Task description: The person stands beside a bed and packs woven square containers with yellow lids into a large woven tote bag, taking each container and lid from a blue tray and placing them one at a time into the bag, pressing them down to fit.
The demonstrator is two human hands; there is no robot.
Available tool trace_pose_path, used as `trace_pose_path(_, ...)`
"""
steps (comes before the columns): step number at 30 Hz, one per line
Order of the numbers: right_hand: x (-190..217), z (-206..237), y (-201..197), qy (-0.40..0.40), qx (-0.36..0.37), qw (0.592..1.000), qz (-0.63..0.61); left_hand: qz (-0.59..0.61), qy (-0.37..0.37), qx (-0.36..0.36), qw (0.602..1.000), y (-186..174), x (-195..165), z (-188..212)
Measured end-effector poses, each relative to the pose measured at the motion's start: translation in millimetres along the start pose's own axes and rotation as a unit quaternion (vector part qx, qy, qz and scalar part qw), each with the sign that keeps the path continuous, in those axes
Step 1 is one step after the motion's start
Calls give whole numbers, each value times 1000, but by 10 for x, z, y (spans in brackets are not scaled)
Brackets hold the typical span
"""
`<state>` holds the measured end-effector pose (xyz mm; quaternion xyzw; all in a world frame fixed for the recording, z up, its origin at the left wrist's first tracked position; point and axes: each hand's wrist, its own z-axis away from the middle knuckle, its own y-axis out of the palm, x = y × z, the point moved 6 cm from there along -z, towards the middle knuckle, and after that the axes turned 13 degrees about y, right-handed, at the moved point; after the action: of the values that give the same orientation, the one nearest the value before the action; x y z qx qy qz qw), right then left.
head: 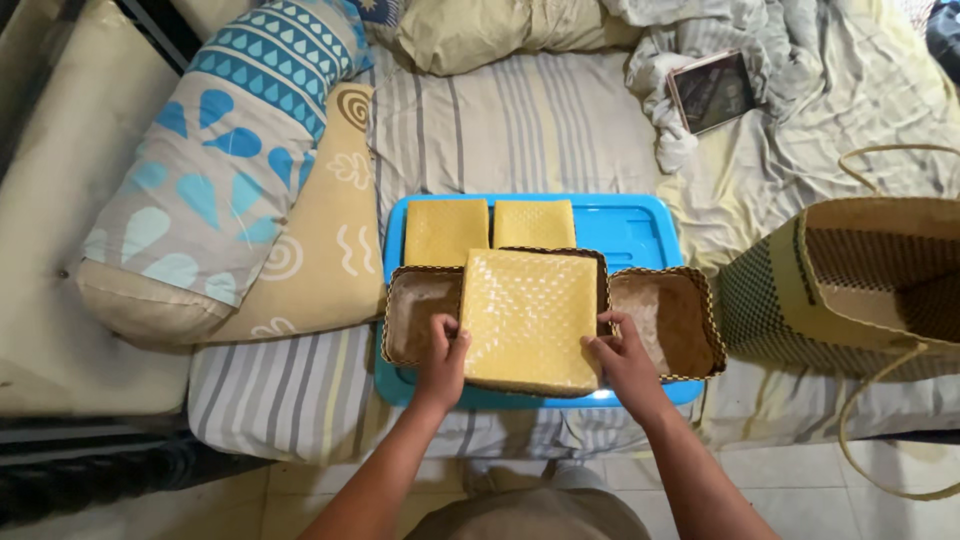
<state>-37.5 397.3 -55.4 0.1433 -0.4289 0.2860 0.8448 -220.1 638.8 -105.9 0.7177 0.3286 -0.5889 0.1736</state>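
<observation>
You had your left hand (441, 352) and right hand (622, 352) both gripping the yellow woven lid (525, 315). It sat over a blue plastic lid (625, 228) on the striped bed (520, 125), tiled floor (800, 480) below.

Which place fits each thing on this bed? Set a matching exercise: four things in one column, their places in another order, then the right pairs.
Things:
1. Woven lid
2. Tablet
3. Woven bag
4. Bolster

Places:
A. on the crumpled sheet, far right of the bed
B. at the bed's left, on a tan pillow
C. between both hands, over the blue tray
D. at the bed's right edge, beside the tray

Pairs: 1-C, 2-A, 3-D, 4-B
</observation>
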Motion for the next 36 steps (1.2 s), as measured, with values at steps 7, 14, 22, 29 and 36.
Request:
trace_pose_path(7, 219, -460, -335, -67, -27, 996, 57, -89, 11, 27, 996, 357, -130, -422)
trace_pose_path(14, 213, -699, -516, -31, -67, 990, 118, -264, -10, 8, 964, 498, -270, -554)
trace_pose_path(22, 4, -605, -527, 1, -4, 992, 124, -243, 12, 11, 970, 468, -279, -299)
trace_pose_path(29, -33, -544, -492, -21, 8, 990, 138, -92, -150, -10, 984, 362, -93, -54)
trace_pose_path(36, -39, -611, -482, 2, 26, 993, 116, -25, -91, -45, 995, 362, -171, 61)
